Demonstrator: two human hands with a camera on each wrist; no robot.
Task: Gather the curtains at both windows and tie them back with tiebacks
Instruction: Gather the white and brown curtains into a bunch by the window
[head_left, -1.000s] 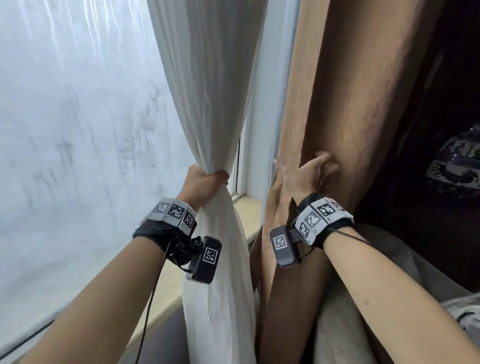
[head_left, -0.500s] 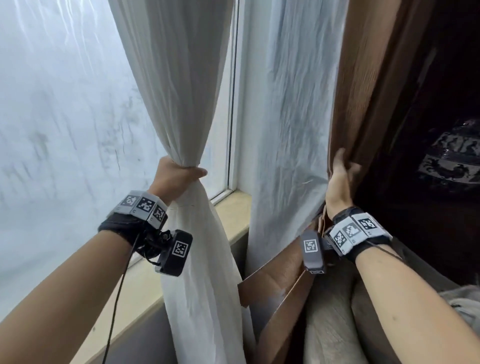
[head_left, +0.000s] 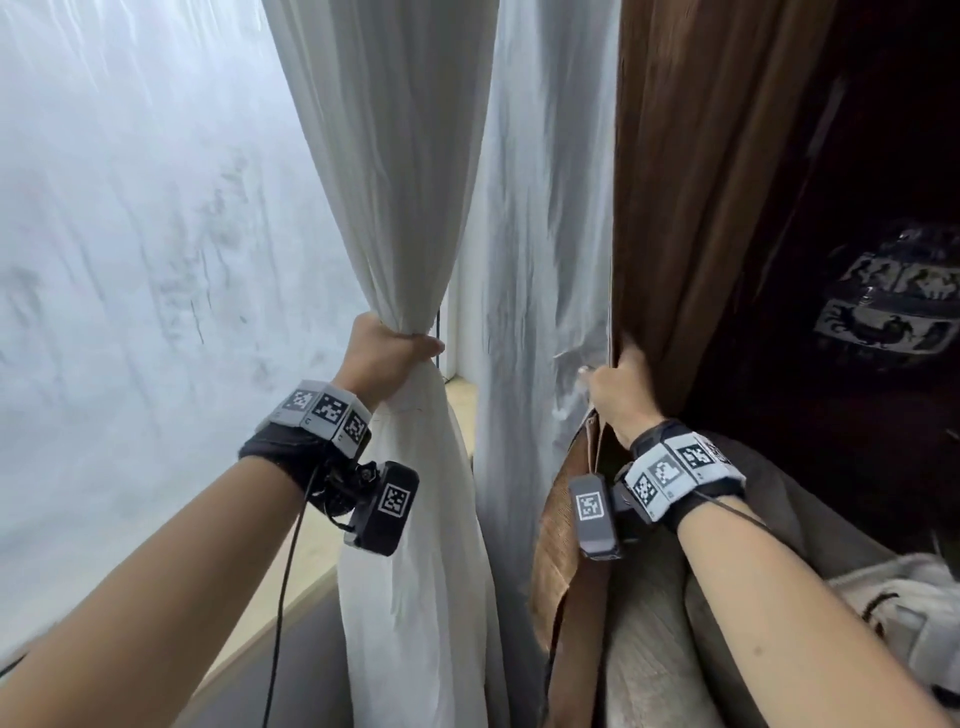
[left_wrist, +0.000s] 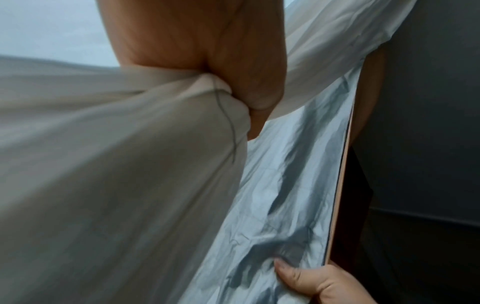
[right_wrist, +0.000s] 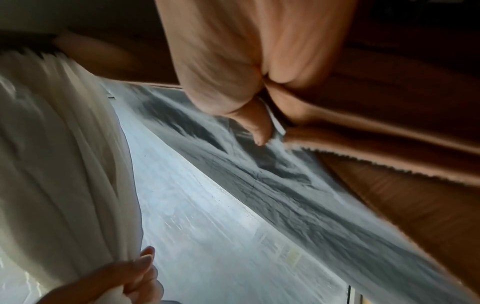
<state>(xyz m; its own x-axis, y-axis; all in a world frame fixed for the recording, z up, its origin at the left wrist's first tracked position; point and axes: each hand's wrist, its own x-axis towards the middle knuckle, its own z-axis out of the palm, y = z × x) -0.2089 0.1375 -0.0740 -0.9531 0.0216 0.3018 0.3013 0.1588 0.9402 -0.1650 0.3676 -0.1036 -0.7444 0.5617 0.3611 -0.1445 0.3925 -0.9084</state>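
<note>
A white sheer curtain (head_left: 395, 156) hangs at the middle of the head view, bunched into a narrow waist where my left hand (head_left: 382, 356) grips it. In the left wrist view the same fist (left_wrist: 233, 67) squeezes the gathered cloth (left_wrist: 116, 164). To the right hangs a brown curtain (head_left: 691, 171) with a silver-grey lining (head_left: 540, 234). My right hand (head_left: 621, 387) pinches the brown curtain's edge, thumb on the lining side; the right wrist view shows that pinch (right_wrist: 262, 111) on the hem (right_wrist: 376, 144). No tieback is visible.
Frosted window glass (head_left: 145, 234) fills the left. A pale wooden sill (head_left: 306, 561) runs below it. A grey upholstered seat back (head_left: 654, 649) sits under my right forearm. A dark room with a patterned bag (head_left: 888, 306) lies at the right.
My right hand carried the brown curtain's edge to the right, exposing the silver lining, then drew slightly back toward the middle. My left hand kept its grip on the white curtain.
</note>
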